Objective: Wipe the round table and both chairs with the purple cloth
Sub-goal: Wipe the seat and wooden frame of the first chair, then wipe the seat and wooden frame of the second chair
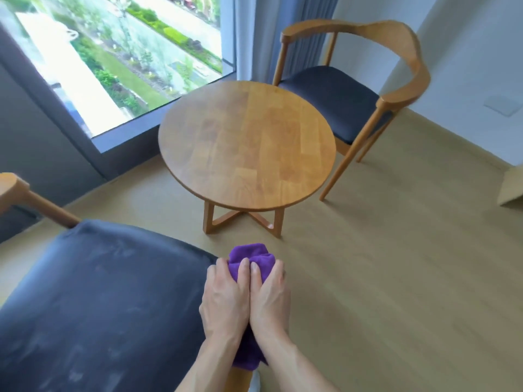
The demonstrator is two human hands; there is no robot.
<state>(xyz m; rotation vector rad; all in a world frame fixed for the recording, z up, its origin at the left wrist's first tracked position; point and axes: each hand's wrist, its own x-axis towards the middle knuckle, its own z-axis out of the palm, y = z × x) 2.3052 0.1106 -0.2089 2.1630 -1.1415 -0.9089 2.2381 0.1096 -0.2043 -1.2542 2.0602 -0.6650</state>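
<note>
Purple cloth (250, 260) is bunched up, and the left hand (225, 299) and right hand (270, 299) both squeeze it beside the near chair's dark seat (99, 292).

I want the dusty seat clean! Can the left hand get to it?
Probably yes. The left hand grips the cloth right beside the near chair's seat, and nothing lies between them.

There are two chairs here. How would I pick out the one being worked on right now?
Start at the big window and find the round table in front of it. The near chair is on the table's near side, lower left in view. Unlike the far chair by the curtain, its dark seat looks dusty, and both hands hold the purple cloth at its edge.
</note>
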